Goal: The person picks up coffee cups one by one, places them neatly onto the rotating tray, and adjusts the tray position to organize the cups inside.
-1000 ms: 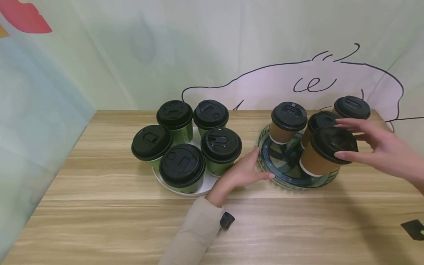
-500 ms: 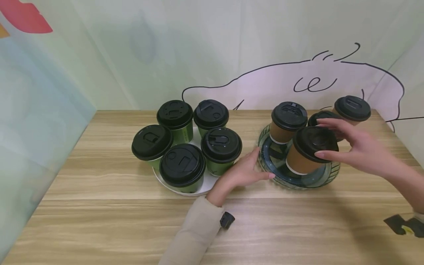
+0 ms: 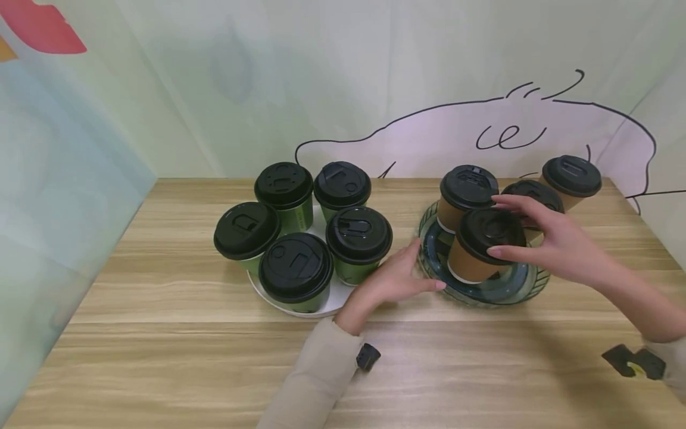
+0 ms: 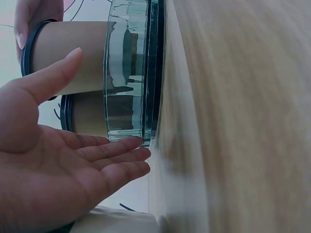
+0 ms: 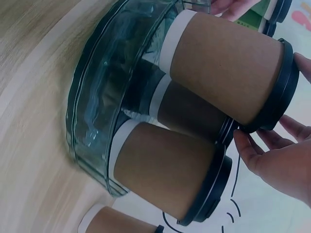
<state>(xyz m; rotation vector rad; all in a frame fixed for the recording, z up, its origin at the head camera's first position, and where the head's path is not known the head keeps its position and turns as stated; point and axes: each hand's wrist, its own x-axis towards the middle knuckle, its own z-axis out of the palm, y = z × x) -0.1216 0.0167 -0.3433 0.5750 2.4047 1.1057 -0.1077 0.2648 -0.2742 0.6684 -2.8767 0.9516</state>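
My right hand (image 3: 560,247) grips a brown paper cup (image 3: 471,262) by its black lid, thumb in front and fingers behind. In the right wrist view this held cup (image 5: 223,65) leans over the round clear blue-green tray (image 5: 97,107). Two more brown cups stand in the tray: one at the back left (image 3: 449,215), the other (image 3: 535,195) partly hidden behind my right hand. My left hand (image 3: 393,277) lies at the tray's left side. In the left wrist view its fingers (image 4: 121,174) are extended and reach the tray's wall (image 4: 150,73), with nothing in the grasp.
Several green cups (image 3: 295,271) with black lids stand on a white round plate (image 3: 343,298) left of the tray. Another brown cup (image 3: 572,176) stands on the wooden table (image 3: 429,369) behind the tray at the right. A printed cloth backdrop (image 3: 343,89) rises along the table's back edge.
My right hand has carried the held brown cup leftward over the tray, uncovering more of the cup behind. My left hand and the green cups have stayed where they were.
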